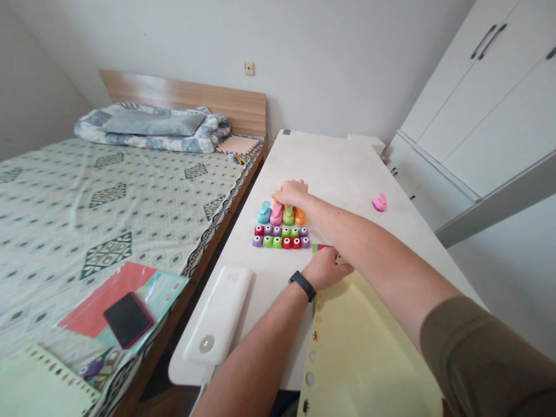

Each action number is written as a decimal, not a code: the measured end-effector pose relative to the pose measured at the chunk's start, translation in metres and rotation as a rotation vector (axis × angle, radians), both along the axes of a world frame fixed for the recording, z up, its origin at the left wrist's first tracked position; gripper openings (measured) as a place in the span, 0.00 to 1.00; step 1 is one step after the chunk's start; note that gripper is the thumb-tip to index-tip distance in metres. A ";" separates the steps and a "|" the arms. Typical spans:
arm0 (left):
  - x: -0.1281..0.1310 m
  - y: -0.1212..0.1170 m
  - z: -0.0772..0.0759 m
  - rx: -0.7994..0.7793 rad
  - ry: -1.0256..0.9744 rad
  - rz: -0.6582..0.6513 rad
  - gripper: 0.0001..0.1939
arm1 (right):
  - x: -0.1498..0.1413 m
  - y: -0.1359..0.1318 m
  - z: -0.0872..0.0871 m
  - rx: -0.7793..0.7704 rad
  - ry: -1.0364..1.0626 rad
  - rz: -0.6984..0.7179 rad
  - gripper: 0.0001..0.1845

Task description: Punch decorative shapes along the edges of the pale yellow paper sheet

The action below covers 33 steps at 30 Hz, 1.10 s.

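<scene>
On yellow paper, left hand curled.

A bed with a patterned sheet is standing left of the table, a folded quilt lying near its wooden headboard. A dark phone is resting on a red and teal packet. A white power bank is lying on the table's near left side, and white cupboards are standing at right.
</scene>
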<state>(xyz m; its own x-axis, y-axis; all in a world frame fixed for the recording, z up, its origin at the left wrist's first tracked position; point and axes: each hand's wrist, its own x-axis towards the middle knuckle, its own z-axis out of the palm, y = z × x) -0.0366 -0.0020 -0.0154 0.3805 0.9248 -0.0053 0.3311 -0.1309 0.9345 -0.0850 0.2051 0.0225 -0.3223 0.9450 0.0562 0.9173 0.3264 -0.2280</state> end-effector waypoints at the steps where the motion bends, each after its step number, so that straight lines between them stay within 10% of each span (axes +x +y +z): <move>1: 0.001 0.000 0.000 0.023 -0.010 0.004 0.16 | -0.003 0.000 -0.001 0.001 0.012 -0.007 0.26; 11: 0.001 -0.002 0.003 0.022 -0.019 0.000 0.16 | -0.003 -0.026 0.028 0.208 0.465 0.045 0.13; 19: -0.001 -0.006 0.010 -0.109 -0.005 -0.020 0.14 | 0.116 -0.086 0.059 -0.013 1.131 0.247 0.18; 27: 0.000 -0.005 0.011 -0.056 -0.096 -0.038 0.16 | 0.278 -0.155 0.014 -0.142 1.416 -0.121 0.19; 33: 0.004 -0.006 0.010 -0.126 -0.109 -0.076 0.19 | 0.317 -0.172 -0.022 -0.172 1.556 -0.232 0.19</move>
